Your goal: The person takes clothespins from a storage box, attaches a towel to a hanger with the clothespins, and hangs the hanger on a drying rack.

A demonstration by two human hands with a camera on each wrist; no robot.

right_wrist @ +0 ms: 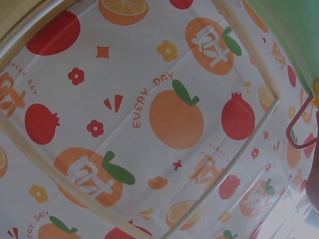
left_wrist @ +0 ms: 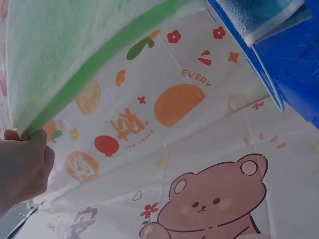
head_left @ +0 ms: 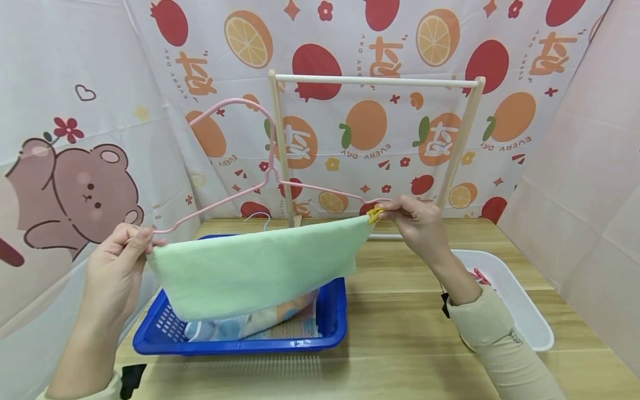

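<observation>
A light green towel [head_left: 260, 266] hangs along the lower part of a pink clothes hanger [head_left: 271, 158], whose hook points up. My left hand [head_left: 115, 266] pinches the towel's upper left corner by the hanger's left end, thumb on top. The left wrist view shows those fingers [left_wrist: 37, 144] on the towel's corner. At the opposite corner, my right hand [head_left: 417, 222] pinches a yellow clothespin [head_left: 374, 214] that sits on the towel's edge. In the right wrist view only a sliver of the hand [right_wrist: 314, 179] appears, beside the hanger's curved end [right_wrist: 293, 137].
Below the towel stands a blue basket [head_left: 240, 347] with patterned cloth [head_left: 260, 322] inside and a light blue hanger [left_wrist: 269, 84] at its edge. A drying rack [head_left: 375, 81] stands behind. To the right, a white tray [head_left: 540, 333] holds pink clothespins [head_left: 481, 276], partly hidden by my arm.
</observation>
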